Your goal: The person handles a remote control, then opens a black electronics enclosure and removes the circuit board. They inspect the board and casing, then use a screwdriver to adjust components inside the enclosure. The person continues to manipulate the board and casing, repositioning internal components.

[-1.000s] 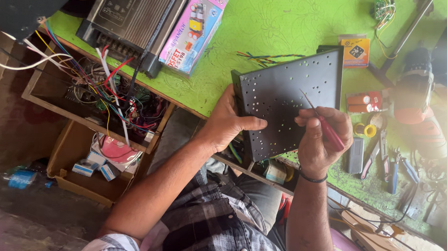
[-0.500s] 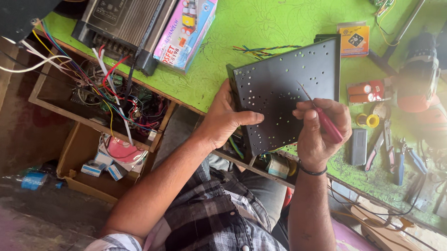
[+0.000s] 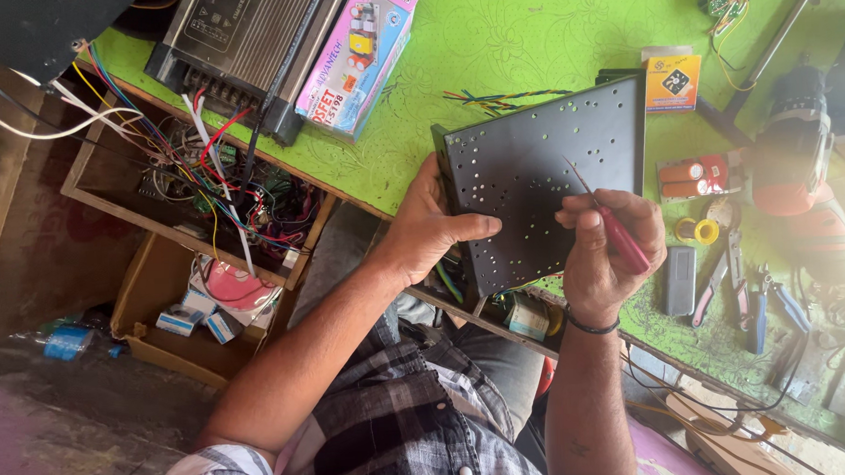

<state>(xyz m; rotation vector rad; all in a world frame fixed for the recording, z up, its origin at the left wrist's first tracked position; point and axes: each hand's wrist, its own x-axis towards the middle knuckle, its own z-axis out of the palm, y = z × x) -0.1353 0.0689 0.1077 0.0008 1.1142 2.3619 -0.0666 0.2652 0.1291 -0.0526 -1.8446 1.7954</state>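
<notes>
Black perforated panel (image 3: 542,182) in left hand (image 3: 427,233), one red screwdriver (image 3: 614,231) in right hand (image 3: 606,250).

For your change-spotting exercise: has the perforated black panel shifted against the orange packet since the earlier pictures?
No clear shift: the black panel has its upper right corner beside the orange packet, as before.

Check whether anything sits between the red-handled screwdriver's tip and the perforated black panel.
Nothing visible does. The right hand holds the screwdriver with its thin shaft angled straight onto the bare face of the black panel. The left hand grips the panel's left edge, clear of the tip.
</notes>
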